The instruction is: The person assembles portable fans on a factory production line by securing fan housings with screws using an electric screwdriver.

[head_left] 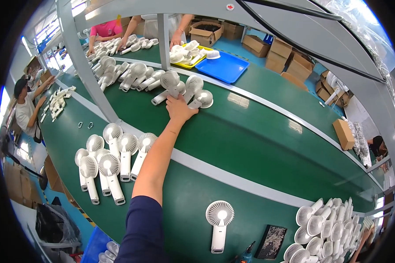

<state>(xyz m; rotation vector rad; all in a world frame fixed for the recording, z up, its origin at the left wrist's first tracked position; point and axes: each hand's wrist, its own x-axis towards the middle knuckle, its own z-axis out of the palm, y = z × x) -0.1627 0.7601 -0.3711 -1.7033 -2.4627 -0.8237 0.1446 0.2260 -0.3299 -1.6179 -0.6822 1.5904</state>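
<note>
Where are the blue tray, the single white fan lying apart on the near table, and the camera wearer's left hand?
Blue tray (223, 68), head view: bare inner floor.
Single white fan (219, 229), head view: top of the handle, below the round head.
Left hand (179, 108), head view: back of the hand.

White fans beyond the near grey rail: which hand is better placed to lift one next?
Left, likely: the left hand reaches over the grey rail to the fans; the right hand isn't visible.

Passage runs right of the fingers (171, 101), along the green belt (259, 131), beyond the adjoining fans (203, 98). Fan pile (138, 71) and grey post (85, 70) obstruct left.
</note>
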